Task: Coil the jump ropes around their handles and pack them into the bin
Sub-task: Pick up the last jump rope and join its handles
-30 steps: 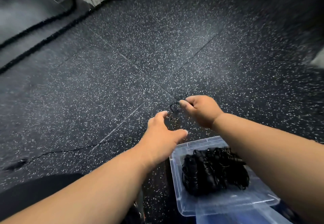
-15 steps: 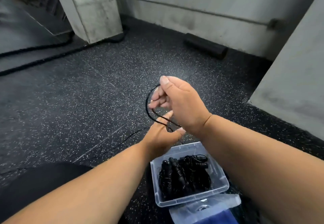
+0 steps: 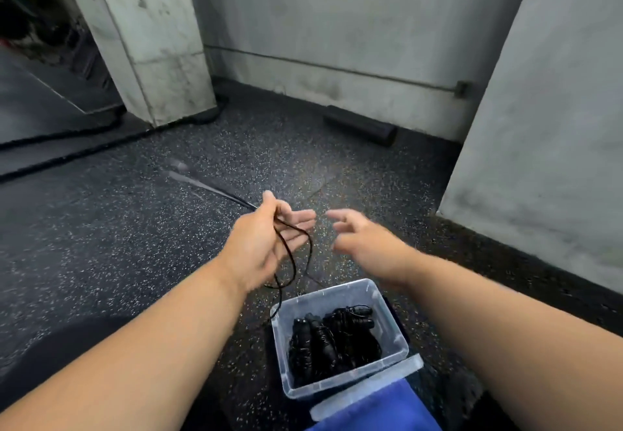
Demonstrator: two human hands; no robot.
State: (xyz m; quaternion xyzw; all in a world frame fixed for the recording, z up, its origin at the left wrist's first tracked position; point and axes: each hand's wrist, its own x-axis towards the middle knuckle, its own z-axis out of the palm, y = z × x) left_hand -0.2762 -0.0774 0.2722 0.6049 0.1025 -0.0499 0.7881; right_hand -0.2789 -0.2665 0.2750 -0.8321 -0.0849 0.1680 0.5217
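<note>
Half a second earlier both hands had met above the clear plastic bin [image 3: 391,354], the right pinching a loop of black jump rope [image 3: 292,255]; by this moment they had drawn apart. An onlooker saw the left hand [image 3: 261,245] raised above and to the left of the bin, palm turned up, with the rope passing between thumb and forefinger; the fingers were extended, and whether the thumb truly pinched the cord could not be told. From that hand the rope hung in loops toward the bin's far-left corner, while a blurred length streaked away from the hand across the speckled rubber floor [image 3: 101,228], well beyond the bin. The right hand [image 3: 362,238] hovered above the bin's far edge, fingers spread and loosely curved, gripping nothing, its tips blurred. Inside the bin lay a heap of coiled black jump ropes [image 3: 328,343] with their handles. Against the bin's near side rested a clear lid [image 3: 367,393] and a blue cloth [image 3: 381,413]. Far beyond the bin, a black foam roller [image 3: 359,125] lay at the foot of the concrete wall [image 3: 337,26], and a thick black battle rope [image 3: 84,154] ran past a concrete pillar [image 3: 151,36].
</note>
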